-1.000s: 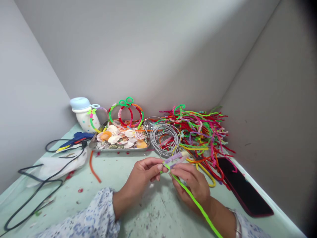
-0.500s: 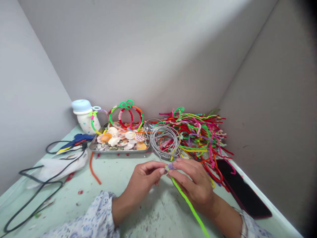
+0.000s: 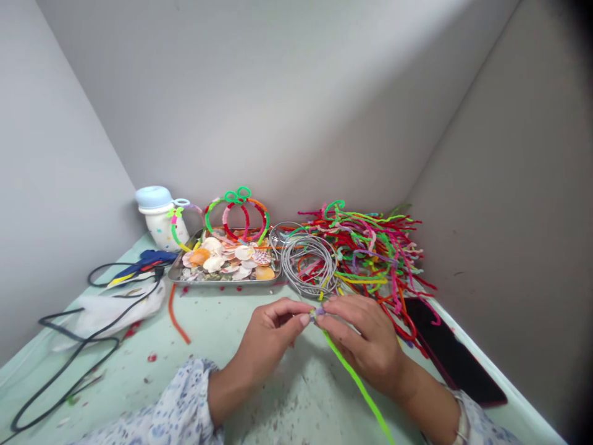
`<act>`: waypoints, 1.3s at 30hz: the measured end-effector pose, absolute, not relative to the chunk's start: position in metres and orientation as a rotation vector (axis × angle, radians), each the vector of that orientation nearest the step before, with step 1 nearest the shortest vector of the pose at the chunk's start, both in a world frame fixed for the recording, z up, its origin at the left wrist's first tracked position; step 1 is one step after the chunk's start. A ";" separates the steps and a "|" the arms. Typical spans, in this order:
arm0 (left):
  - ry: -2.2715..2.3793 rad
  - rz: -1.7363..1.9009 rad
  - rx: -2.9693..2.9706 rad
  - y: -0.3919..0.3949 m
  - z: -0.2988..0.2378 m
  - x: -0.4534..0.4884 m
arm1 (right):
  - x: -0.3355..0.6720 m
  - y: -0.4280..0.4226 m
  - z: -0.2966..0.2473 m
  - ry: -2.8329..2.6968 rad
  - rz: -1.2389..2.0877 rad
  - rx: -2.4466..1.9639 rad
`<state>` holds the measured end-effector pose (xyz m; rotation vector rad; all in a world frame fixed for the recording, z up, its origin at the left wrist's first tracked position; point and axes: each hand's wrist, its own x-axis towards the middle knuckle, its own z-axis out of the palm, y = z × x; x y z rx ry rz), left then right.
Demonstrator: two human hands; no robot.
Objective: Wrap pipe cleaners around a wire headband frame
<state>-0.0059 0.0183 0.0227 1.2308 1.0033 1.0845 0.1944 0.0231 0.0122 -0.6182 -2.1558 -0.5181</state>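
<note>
My left hand [image 3: 269, 337] is closed in a pinch, thumb against forefinger, at a small purple fuzzy piece, seemingly pipe cleaner [image 3: 317, 314]. From the other side, my right hand [image 3: 373, 343] pinches the same spot with its fingertips. A lime green pipe cleaner [image 3: 356, 378] comes out from under the right fingers and trails down toward the bottom edge. Fingers partly cover the spot where purple and green meet, so how they join cannot be made out. Just beyond the hands lies a coil of grey wire [image 3: 286, 272].
A metal tray [image 3: 222, 283] of seashells holds upright pipe-cleaner rings [image 3: 269, 219]. Loose pipe cleaners [image 3: 370, 247] pile at right, near a dark phone [image 3: 456, 352]. At left are a white cup [image 3: 162, 225], a blue glue gun [image 3: 155, 256], its black cord [image 3: 60, 395] and an orange pipe cleaner [image 3: 175, 318].
The right hand has shifted slightly and its fingers sit a little differently on the purple piece. The trailing green pipe cleaner has swung slightly to the right.
</note>
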 end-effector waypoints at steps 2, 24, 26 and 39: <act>1.008 1.071 1.209 0.018 0.023 -0.005 | 0.194 0.023 0.013 -2.152 -0.516 -0.613; 0.946 1.014 1.172 0.015 0.026 -0.004 | 0.186 0.018 0.017 -2.079 -0.414 -0.614; 0.937 1.017 1.178 0.014 0.026 -0.005 | 0.185 0.018 0.018 -2.063 -0.366 -0.628; 0.983 1.065 1.346 0.010 0.032 -0.005 | 0.177 0.012 0.030 -1.933 -0.091 -0.709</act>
